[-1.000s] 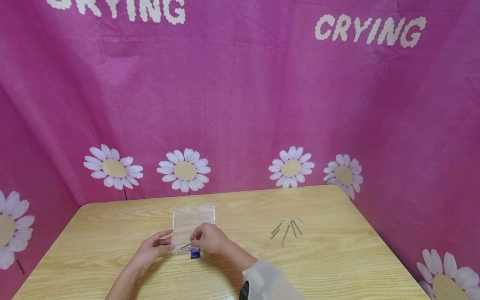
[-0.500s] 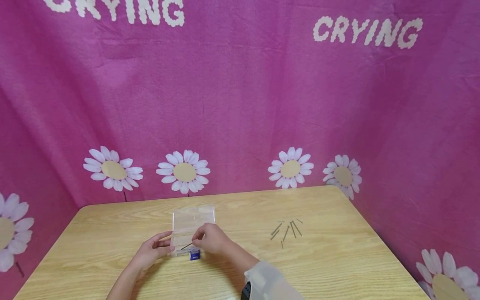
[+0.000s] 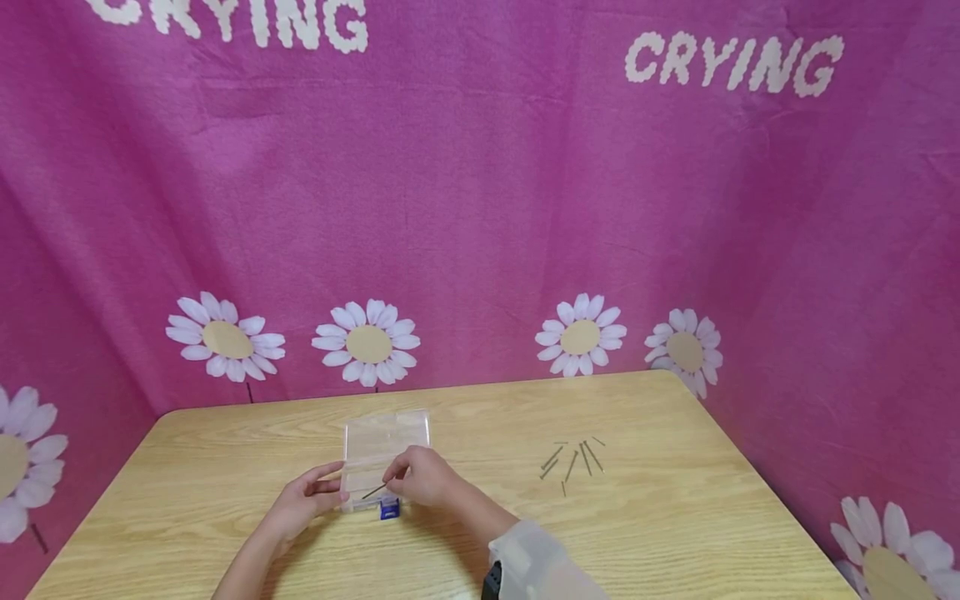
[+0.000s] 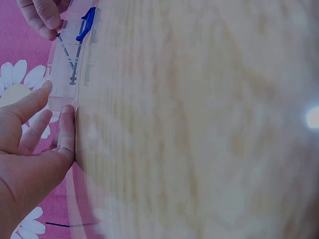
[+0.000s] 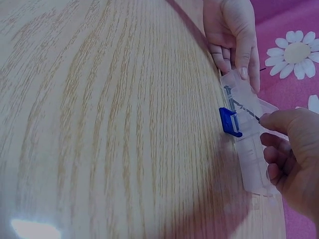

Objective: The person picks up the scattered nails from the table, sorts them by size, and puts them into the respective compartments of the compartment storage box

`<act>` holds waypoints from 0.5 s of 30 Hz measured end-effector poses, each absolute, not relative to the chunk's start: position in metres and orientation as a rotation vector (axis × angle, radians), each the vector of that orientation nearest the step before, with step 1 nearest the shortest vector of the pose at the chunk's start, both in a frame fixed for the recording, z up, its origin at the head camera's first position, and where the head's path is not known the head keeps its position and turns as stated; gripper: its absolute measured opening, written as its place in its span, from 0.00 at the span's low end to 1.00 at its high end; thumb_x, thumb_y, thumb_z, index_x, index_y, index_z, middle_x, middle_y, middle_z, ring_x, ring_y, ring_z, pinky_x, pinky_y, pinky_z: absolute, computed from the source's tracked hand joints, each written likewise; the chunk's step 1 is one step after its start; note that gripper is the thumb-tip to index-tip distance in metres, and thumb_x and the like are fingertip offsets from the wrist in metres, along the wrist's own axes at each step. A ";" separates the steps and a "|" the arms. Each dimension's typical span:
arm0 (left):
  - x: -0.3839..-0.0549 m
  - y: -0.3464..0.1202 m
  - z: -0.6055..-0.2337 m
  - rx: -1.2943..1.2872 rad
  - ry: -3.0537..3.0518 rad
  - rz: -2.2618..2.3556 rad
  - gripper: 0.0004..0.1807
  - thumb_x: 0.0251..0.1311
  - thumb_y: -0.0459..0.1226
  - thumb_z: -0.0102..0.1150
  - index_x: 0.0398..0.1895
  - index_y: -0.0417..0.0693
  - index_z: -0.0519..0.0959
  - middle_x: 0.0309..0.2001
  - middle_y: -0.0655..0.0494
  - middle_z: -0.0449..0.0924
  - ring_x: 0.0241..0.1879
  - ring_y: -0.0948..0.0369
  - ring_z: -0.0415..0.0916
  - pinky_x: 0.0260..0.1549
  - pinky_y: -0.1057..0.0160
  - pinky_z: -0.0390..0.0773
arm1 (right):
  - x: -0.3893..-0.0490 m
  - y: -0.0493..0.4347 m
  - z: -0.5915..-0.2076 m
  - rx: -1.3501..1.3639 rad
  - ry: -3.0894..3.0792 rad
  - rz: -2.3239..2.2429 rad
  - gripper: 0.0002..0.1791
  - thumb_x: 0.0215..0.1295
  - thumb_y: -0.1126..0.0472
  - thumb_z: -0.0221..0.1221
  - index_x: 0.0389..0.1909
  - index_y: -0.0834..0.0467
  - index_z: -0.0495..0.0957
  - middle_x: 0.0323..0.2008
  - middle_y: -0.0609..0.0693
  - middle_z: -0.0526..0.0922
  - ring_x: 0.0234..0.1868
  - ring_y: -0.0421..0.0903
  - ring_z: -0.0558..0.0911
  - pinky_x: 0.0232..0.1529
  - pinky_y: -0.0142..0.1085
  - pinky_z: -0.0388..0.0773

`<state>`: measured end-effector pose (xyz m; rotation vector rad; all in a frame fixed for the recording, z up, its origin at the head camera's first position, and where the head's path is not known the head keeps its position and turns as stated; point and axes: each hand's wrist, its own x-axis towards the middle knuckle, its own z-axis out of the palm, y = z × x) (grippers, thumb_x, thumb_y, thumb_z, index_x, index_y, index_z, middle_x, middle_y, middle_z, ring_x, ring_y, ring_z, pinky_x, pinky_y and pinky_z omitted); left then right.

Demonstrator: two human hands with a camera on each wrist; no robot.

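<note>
Your right grip (image 3: 422,477), narrowed to a pinch on what appears a screw (image 5: 244,108), holds it aslant over the clear box (image 5: 253,164) on the table (image 3: 675,517); your left grip (image 3: 296,504), loosely extended, touches the box.

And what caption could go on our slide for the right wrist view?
Right hand pinches a thin metal fastener at an open clear box; left hand touches its end.

Box (image 3: 371,454) on table (image 3: 675,517), fasteners (image 3: 572,467) to right
</note>
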<state>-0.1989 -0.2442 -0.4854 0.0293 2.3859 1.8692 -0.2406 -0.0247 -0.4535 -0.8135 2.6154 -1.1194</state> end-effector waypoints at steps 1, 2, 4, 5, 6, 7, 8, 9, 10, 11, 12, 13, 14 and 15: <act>-0.199 -0.243 -0.484 0.022 2.390 1.861 0.34 0.53 0.36 0.64 0.63 0.33 0.65 0.48 0.37 0.78 0.41 0.66 0.76 0.39 0.66 0.77 | -0.240 -0.024 -0.453 -0.818 2.618 -1.115 0.05 0.57 0.64 0.61 0.30 0.58 0.84 0.24 0.42 0.77 0.25 0.32 0.68 0.27 0.24 0.67; -0.198 -0.242 -0.483 0.000 2.397 1.850 0.34 0.54 0.35 0.64 0.63 0.33 0.65 0.48 0.36 0.78 0.42 0.65 0.76 0.39 0.66 0.77 | -0.240 -0.024 -0.453 -0.820 2.618 -1.111 0.05 0.57 0.64 0.61 0.30 0.58 0.85 0.25 0.42 0.77 0.25 0.32 0.68 0.27 0.24 0.67; -0.197 -0.238 -0.480 -0.085 2.416 1.812 0.34 0.54 0.33 0.63 0.64 0.32 0.63 0.51 0.34 0.76 0.44 0.63 0.75 0.40 0.64 0.77 | -0.240 -0.023 -0.452 -0.834 2.632 -1.089 0.04 0.57 0.64 0.61 0.30 0.58 0.84 0.24 0.42 0.76 0.26 0.32 0.68 0.27 0.23 0.66; -0.197 -0.237 -0.478 -0.109 2.420 1.802 0.33 0.55 0.32 0.62 0.64 0.33 0.63 0.51 0.34 0.76 0.44 0.62 0.75 0.40 0.64 0.77 | -0.240 -0.023 -0.452 -0.839 2.638 -1.081 0.04 0.57 0.64 0.61 0.30 0.57 0.84 0.24 0.42 0.75 0.26 0.32 0.67 0.27 0.23 0.66; -0.197 -0.236 -0.477 -0.127 2.422 1.795 0.33 0.55 0.31 0.61 0.64 0.33 0.63 0.52 0.34 0.76 0.45 0.61 0.76 0.41 0.63 0.77 | -0.240 -0.023 -0.452 -0.846 2.642 -1.075 0.04 0.56 0.64 0.61 0.30 0.57 0.84 0.24 0.42 0.75 0.26 0.32 0.67 0.27 0.23 0.66; -0.197 -0.235 -0.477 -0.141 2.427 1.789 0.32 0.56 0.30 0.61 0.64 0.33 0.63 0.52 0.34 0.76 0.45 0.60 0.76 0.41 0.63 0.77 | -0.241 -0.023 -0.452 -0.847 2.639 -1.076 0.04 0.57 0.64 0.61 0.30 0.57 0.84 0.24 0.42 0.74 0.26 0.32 0.67 0.27 0.24 0.66; -0.197 -0.234 -0.477 -0.153 2.428 1.785 0.32 0.56 0.30 0.60 0.64 0.33 0.63 0.52 0.34 0.76 0.45 0.59 0.76 0.41 0.63 0.77 | -0.241 -0.023 -0.452 -0.848 2.639 -1.071 0.04 0.57 0.64 0.61 0.30 0.57 0.84 0.24 0.42 0.74 0.26 0.32 0.67 0.27 0.24 0.66; -0.198 -0.234 -0.478 -0.145 2.434 1.779 0.32 0.56 0.30 0.60 0.64 0.32 0.63 0.52 0.33 0.75 0.46 0.58 0.76 0.41 0.62 0.77 | -0.241 -0.023 -0.453 -0.851 2.643 -1.068 0.04 0.57 0.64 0.61 0.30 0.57 0.85 0.24 0.42 0.75 0.26 0.32 0.68 0.27 0.23 0.66; -0.198 -0.234 -0.478 -0.153 2.433 1.783 0.32 0.56 0.29 0.60 0.64 0.33 0.63 0.52 0.33 0.76 0.46 0.58 0.76 0.41 0.62 0.77 | -0.241 -0.023 -0.453 -0.853 2.646 -1.064 0.05 0.57 0.64 0.61 0.31 0.57 0.85 0.24 0.42 0.75 0.26 0.32 0.68 0.27 0.23 0.66; -0.198 -0.235 -0.478 -0.145 2.433 1.784 0.32 0.56 0.30 0.60 0.64 0.32 0.63 0.52 0.33 0.76 0.46 0.58 0.76 0.41 0.62 0.77 | -0.241 -0.023 -0.453 -0.855 2.650 -1.059 0.05 0.57 0.64 0.61 0.32 0.57 0.85 0.25 0.42 0.75 0.27 0.33 0.68 0.28 0.24 0.66; -0.198 -0.235 -0.479 -0.142 2.433 1.784 0.32 0.56 0.29 0.60 0.64 0.32 0.63 0.52 0.33 0.76 0.46 0.58 0.76 0.41 0.62 0.77 | -0.241 -0.023 -0.454 -0.853 2.656 -1.050 0.06 0.57 0.63 0.61 0.33 0.57 0.85 0.25 0.42 0.75 0.27 0.33 0.68 0.28 0.23 0.66; -0.198 -0.235 -0.479 -0.144 2.432 1.783 0.32 0.56 0.30 0.60 0.64 0.32 0.63 0.52 0.33 0.76 0.46 0.58 0.76 0.41 0.62 0.77 | -0.241 -0.023 -0.454 -0.855 2.661 -1.047 0.06 0.58 0.63 0.61 0.33 0.57 0.85 0.25 0.42 0.74 0.27 0.33 0.67 0.28 0.24 0.66; -0.198 -0.235 -0.479 -0.139 2.433 1.781 0.32 0.56 0.30 0.60 0.64 0.32 0.63 0.52 0.33 0.75 0.46 0.57 0.76 0.41 0.62 0.77 | -0.240 -0.023 -0.455 -0.857 2.671 -1.035 0.06 0.57 0.63 0.61 0.34 0.57 0.85 0.25 0.42 0.74 0.27 0.32 0.67 0.28 0.23 0.66; -0.198 -0.235 -0.479 -0.141 2.430 1.785 0.32 0.56 0.30 0.60 0.64 0.32 0.63 0.52 0.33 0.75 0.46 0.57 0.76 0.41 0.62 0.78 | -0.240 -0.023 -0.455 -0.860 2.680 -1.028 0.06 0.57 0.63 0.61 0.34 0.57 0.85 0.25 0.42 0.73 0.27 0.32 0.67 0.29 0.23 0.65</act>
